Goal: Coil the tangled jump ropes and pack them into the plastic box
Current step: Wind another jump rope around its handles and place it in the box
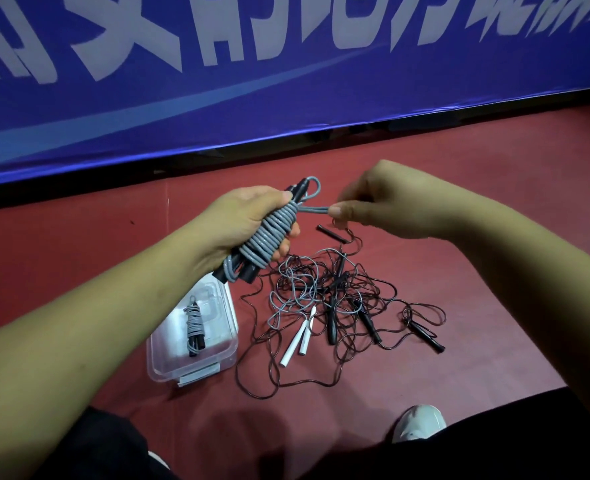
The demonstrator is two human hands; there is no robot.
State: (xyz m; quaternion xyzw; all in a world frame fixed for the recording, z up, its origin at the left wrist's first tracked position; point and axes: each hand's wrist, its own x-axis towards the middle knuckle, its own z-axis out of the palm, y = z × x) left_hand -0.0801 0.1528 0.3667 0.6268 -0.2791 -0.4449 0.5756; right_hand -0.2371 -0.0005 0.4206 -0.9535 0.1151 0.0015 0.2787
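The plastic box [169, 370] at left holds one coiled rope [193, 323]. Your left hand [248, 216] grips the grey bundle [269, 239]; your right hand [387, 199] pinches its free loop [316, 209]. Slacken either grip and the wraps may spring loose onto the tangle [338, 299].

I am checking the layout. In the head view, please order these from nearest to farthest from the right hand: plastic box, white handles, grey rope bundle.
1. Grey rope bundle: the right hand pinches its loop, just left.
2. White handles: on the floor below.
3. Plastic box: floor, far lower left.
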